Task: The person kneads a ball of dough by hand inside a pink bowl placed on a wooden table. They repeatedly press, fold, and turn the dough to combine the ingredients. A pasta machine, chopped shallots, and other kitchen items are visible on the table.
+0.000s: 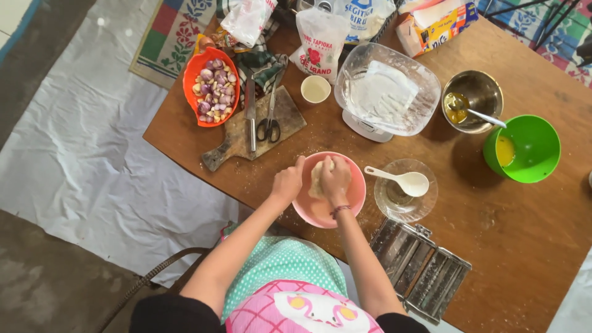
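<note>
— Start at the fingers. What are they doing?

— The right hand is down inside the pink bowl, fingers curled together and pressed onto the pale lump of dough. The left hand sits on the bowl's near-left rim, fingers closed around the edge with the thumb up along it, steadying the bowl.

— And the dough itself, how far along does it look?

— It reads as one rough, cohesive lump against the left inner wall of the bowl, not loose flour. So I'd judge the mixing done and the kneading under way. Its surface is too small here to tell how smooth it is.

— What around it points to earlier steps being finished?

— Just right of the bowl, a clear glass dish holds only a white spoon. Behind it, the clear tub on the scale shows just a floury coating. The steel bowl and the green bowl each hold a little yellow liquid.

— And what looks untouched?

— The metal pasta roller lies at the near edge with no dough in it. The knife and scissors rest on the wooden board, and the shallots and garlic in the orange dish are still whole.
</note>
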